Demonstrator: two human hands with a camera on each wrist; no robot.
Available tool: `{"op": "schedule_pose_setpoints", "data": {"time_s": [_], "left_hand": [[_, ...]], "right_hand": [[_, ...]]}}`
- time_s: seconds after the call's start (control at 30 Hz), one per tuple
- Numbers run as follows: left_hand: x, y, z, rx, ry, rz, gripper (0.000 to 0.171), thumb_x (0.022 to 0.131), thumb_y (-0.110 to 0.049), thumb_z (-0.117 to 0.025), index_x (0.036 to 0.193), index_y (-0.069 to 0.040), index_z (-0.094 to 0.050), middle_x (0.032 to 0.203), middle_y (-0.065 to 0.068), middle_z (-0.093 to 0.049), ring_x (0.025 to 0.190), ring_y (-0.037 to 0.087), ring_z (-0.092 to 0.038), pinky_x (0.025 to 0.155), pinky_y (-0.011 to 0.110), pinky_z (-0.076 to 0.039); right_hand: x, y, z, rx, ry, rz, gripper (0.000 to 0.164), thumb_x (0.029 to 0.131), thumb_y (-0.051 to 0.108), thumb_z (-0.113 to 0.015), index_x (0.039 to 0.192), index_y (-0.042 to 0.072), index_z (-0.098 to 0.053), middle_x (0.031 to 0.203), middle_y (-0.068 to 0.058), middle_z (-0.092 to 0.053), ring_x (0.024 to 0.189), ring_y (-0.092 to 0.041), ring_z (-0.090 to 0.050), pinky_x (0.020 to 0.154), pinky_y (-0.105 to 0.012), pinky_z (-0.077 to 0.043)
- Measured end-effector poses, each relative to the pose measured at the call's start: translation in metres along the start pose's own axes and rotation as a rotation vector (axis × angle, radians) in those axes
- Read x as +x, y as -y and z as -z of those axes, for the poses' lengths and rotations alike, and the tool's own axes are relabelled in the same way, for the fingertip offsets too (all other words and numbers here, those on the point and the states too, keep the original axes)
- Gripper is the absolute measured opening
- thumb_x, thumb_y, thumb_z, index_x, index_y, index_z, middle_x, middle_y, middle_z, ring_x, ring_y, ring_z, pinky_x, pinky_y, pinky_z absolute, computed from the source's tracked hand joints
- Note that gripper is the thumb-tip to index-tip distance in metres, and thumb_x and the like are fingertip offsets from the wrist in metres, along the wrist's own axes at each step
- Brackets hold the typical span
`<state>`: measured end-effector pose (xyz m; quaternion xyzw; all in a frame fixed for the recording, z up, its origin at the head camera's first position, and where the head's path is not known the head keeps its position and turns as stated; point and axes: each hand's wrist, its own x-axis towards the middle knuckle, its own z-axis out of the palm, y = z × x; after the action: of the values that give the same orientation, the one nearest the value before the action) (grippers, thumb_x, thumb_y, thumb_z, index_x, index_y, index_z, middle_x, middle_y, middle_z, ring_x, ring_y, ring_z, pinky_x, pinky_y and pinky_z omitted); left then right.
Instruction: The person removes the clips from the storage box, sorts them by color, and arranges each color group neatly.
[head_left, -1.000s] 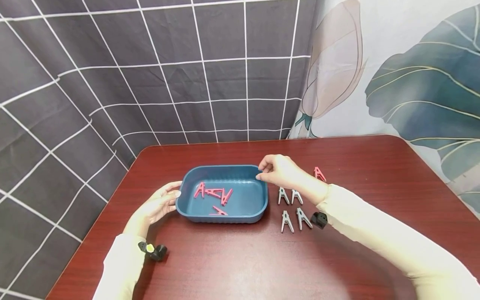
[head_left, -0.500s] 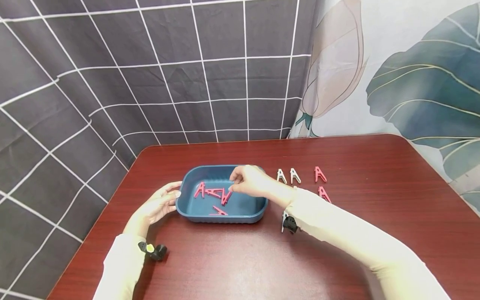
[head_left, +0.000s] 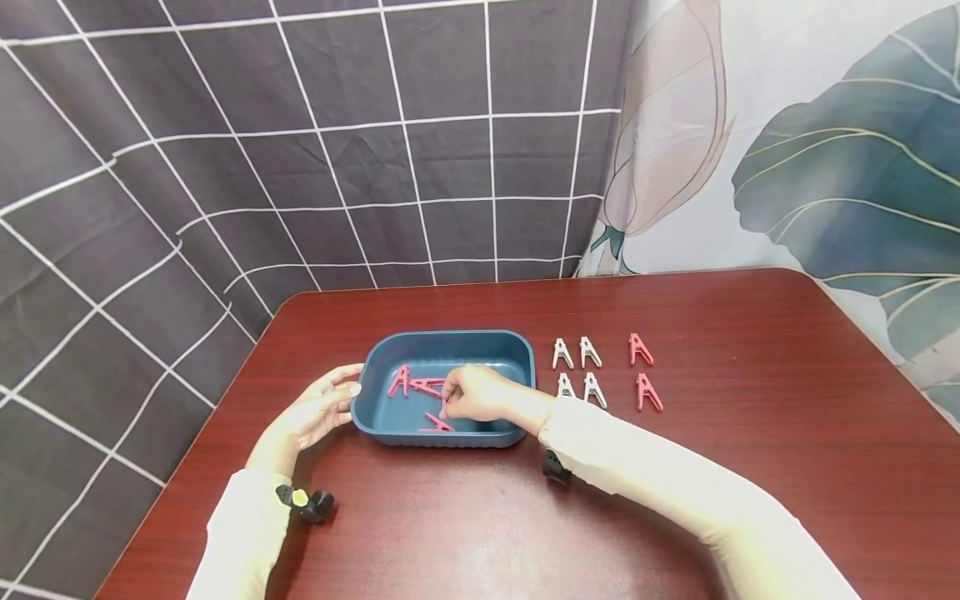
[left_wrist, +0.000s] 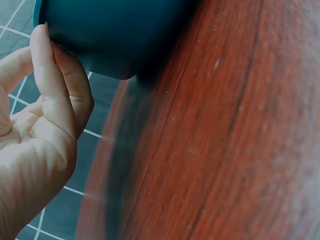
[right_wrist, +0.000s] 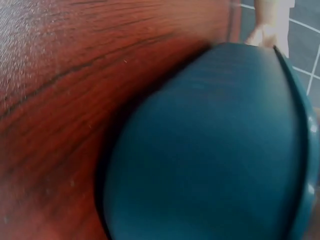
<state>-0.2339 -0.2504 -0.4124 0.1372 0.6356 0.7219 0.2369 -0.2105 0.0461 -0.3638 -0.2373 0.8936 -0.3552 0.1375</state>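
Note:
A blue oval plastic basin (head_left: 495,440) stands on the table with several pink clothespins inside. My left hand (head_left: 322,408) rests against its left end, fingers spread along the outside wall near the rim; in the left wrist view the fingertips touch the dark blue wall (left_wrist: 115,35). Inside the basin, my right hand (head_left: 480,393) has its thumb and finger curled onto one pink clothespin (head_left: 445,402), mostly hidden by the fingers. Close by lie a pink clothespin (head_left: 400,380) at the left, another (head_left: 426,385) beside it and one (head_left: 438,422) lower down.
Right of the basin, several pale grey clothespins (head_left: 590,352) lie in two rows. Farther right are two pink clothespins, one (head_left: 640,349) behind the other (head_left: 648,392). A dark checked cloth (head_left: 450,158) hangs behind the red-brown table (head_left: 465,517).
My right hand has moved left from the basin's right rim and down among the pink clothespins, uncovering clothespins on the table. My left hand and the basin have stayed in place.

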Motion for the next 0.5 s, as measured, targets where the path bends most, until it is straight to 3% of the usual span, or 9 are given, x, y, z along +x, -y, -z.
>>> {"op": "schedule_pose_setpoints", "data": {"time_s": [0.33,0.5], "left_hand": [[0.003,0.001,0.001,0.023,0.011,-0.001,0.033,0.1,-0.001,-0.038,0.125,-0.021,-0.045,0.106,-0.002,-0.064,0.091,0.011,-0.066,0.079,0.027,-0.055],[0.001,0.004,0.002,0.013,0.02,-0.009,0.034,0.1,0.0,-0.037,0.126,-0.02,-0.045,0.107,-0.001,-0.064,0.092,0.012,-0.066,0.079,0.027,-0.055]], "right_hand": [[0.001,-0.004,-0.016,-0.044,0.055,0.042,0.012,0.079,0.009,-0.072,0.09,0.004,-0.069,0.079,-0.004,-0.071,0.074,-0.009,-0.063,0.07,-0.02,-0.049],[0.004,-0.008,-0.02,-0.029,0.055,0.062,0.011,0.078,0.01,-0.072,0.088,0.005,-0.069,0.078,-0.003,-0.071,0.07,-0.003,-0.06,0.067,-0.016,-0.047]]}}
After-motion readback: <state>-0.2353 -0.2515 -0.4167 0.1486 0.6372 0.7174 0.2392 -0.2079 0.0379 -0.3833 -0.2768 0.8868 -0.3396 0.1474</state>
